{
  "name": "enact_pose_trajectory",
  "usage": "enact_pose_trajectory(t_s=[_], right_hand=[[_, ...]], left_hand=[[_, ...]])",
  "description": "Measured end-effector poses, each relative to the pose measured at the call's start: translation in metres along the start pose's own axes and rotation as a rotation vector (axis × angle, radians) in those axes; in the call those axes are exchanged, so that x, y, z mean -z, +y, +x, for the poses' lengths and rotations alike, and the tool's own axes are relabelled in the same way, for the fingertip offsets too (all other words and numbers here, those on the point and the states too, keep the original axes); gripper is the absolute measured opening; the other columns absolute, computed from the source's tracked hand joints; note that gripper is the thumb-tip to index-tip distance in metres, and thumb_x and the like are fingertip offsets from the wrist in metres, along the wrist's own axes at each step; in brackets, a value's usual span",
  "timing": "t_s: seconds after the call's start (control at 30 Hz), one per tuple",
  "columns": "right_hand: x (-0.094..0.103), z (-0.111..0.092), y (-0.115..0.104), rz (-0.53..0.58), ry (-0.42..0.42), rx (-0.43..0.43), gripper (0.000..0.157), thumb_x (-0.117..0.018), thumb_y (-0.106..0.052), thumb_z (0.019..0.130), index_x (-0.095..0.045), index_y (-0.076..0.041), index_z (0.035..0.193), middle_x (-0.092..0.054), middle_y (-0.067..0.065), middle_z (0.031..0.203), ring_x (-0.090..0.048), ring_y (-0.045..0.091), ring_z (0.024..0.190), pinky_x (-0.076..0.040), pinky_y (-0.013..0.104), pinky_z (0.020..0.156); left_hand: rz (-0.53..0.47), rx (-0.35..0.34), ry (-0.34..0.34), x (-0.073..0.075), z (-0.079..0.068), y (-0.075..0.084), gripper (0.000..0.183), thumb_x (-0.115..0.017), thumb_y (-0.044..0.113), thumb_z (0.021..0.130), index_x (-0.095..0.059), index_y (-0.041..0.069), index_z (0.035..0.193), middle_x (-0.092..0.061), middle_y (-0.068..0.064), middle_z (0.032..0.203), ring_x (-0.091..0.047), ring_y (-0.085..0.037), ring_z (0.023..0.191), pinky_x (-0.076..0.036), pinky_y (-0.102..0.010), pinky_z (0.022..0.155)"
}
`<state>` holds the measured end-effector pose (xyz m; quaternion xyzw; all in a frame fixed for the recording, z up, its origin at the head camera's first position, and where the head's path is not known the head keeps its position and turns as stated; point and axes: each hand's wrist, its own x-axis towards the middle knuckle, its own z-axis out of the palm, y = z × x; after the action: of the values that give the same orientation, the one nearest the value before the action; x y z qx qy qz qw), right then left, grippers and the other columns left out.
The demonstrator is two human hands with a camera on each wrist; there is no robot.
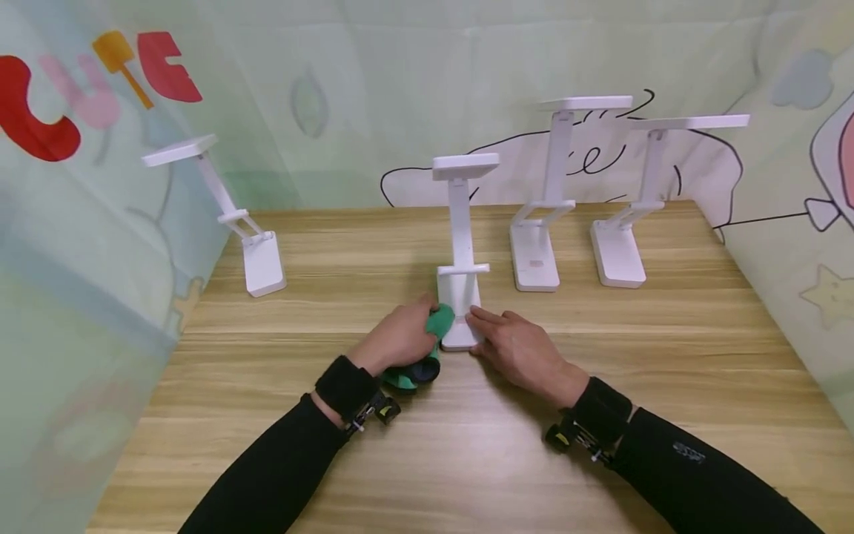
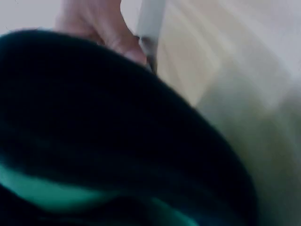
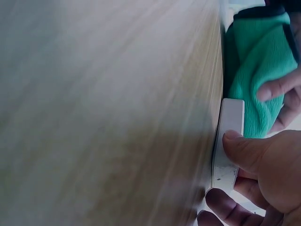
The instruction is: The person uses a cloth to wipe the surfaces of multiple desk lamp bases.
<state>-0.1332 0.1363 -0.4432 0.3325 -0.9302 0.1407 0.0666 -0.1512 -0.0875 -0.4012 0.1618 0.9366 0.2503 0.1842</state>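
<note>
A white desk lamp [image 1: 460, 222] stands upright on the wooden table in front of me, its flat head at the top. My left hand [image 1: 403, 337] grips a green cloth with dark edging [image 1: 439, 322] against the left side of the lamp's base. In the right wrist view the green cloth [image 3: 258, 66] is bunched beside the base. My right hand [image 1: 517, 348] holds the base [image 3: 228, 155] at its front right corner, thumb on one face and fingers at the other side. Dark cloth edging [image 2: 117, 117] fills much of the left wrist view.
Two more white desk lamps [image 1: 534, 256] [image 1: 619, 256] stand at the back right. Another desk lamp [image 1: 263, 263] is at the back left by the wall. A printed fabric backdrop [image 1: 267, 96] borders the wooden table [image 1: 347, 259] at the back and sides.
</note>
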Motion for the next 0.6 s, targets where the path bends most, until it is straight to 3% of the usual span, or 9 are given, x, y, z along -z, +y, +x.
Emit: enact_pose_trajectory(t_s=[0.2, 0.37, 0.6], right_hand=[[0.001, -0.003, 0.0, 0.001, -0.001, -0.014, 0.054, -0.069, -0.029, 0.089, -0.056, -0.004, 0.134, -0.056, 0.011, 0.139, -0.057, 0.025, 0.081, -0.051, 0.038, 0.067], [0.001, -0.002, -0.001, 0.002, 0.0, -0.007, 0.053, -0.068, -0.029, 0.09, -0.055, -0.003, 0.135, -0.055, 0.013, 0.139, -0.058, 0.026, 0.084, -0.052, 0.041, 0.072], [0.0, 0.0, 0.0, 0.0, 0.018, 0.001, 0.052, -0.068, -0.031, 0.09, -0.057, -0.004, 0.133, -0.057, 0.013, 0.138, -0.061, 0.028, 0.087, -0.052, 0.044, 0.077]], left_hand=[[0.02, -0.07, 0.028, -0.015, -0.019, 0.004, 0.035, -0.066, 0.013, 0.086, -0.047, 0.007, 0.115, -0.061, -0.006, 0.093, -0.058, -0.019, 0.076, -0.049, -0.03, 0.062], [0.132, -0.17, 0.071, -0.022, -0.028, 0.009, 0.026, -0.07, 0.009, 0.083, -0.051, 0.008, 0.1, -0.053, -0.003, 0.086, -0.053, -0.019, 0.074, -0.045, -0.029, 0.061], [0.179, -0.212, -0.006, -0.014, -0.031, 0.012, 0.019, -0.065, 0.005, 0.083, -0.053, 0.01, 0.096, -0.056, -0.001, 0.081, -0.053, -0.017, 0.07, -0.044, -0.027, 0.059]])
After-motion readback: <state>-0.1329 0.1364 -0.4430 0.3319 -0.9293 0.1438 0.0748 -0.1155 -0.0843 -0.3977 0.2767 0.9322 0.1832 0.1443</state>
